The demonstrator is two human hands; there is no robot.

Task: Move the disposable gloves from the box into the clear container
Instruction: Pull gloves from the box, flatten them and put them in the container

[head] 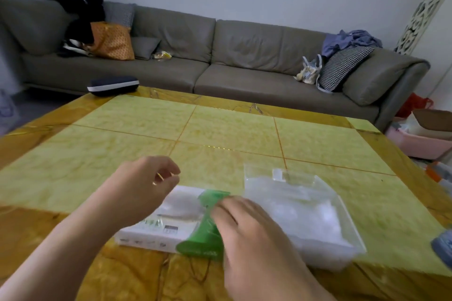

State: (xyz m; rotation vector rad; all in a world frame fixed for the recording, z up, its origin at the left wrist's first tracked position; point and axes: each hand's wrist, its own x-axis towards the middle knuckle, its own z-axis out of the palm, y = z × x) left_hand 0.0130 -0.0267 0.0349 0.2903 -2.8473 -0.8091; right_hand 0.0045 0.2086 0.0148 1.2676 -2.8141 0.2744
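- Green end of the white glove box (171,222) sits under the right hand's (254,230) fingers (227,208); they lie fairly straight and close together, tips at the green flap. Blur hides whether they pinch it or only press on it.
- Left hand (144,183) hovers above the far left part of the box, fingers (171,173) loosely curled with thumb and forefinger tips near each other; nothing visible between them. A ring shows on one finger.
- Box lies flat on the bench (220,129), long side toward the viewer, its top a pale window; gloves inside cannot be made out clearly.
- Clear container (337,215) stands just right of the box, touching or nearly so, beyond the right hand. White crumpled disposable gloves (318,212) lie in it, to the right of the right fingers.
- Bench top is yellow-green marbled panels with an amber border.
- Dark blue case (113,85) rests at the bench's far left edge.
- Grey sofa (220,56) runs behind, carrying an orange cushion (111,40), a checked cushion (342,66) and blue clothes (349,40).
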